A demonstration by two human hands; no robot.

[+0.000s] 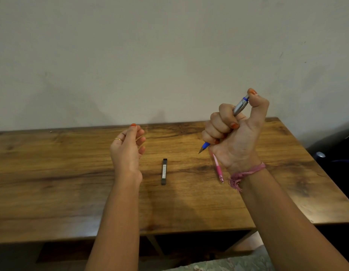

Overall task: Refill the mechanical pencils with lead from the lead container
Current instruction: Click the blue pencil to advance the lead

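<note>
Right hand (233,130) fists blue pencil (239,106), thumb on cap, tip down-left. Left hand (127,147) loosely curled, holding nothing, nearer the lead case (164,171), which lies mid-table (52,192), long axis front-to-back. Pink pencil (218,169) lies under right wrist.

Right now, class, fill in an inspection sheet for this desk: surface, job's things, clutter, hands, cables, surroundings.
Surface: wooden table, dark grain.
Job's things: lead container lies flat mid-table; pink pencil lies on the table, partly hidden by the right wrist; blue-and-silver pencil held above the table, tip pointing down-left.
Clutter: nothing seen.
Hands: right hand grips the blue-and-silver pencil, thumb on its top end; left hand raised, fingers loosely curled, holding nothing.
Cables: nothing seen.
Surroundings: plain wall behind; dark objects at right, unclear.
</note>
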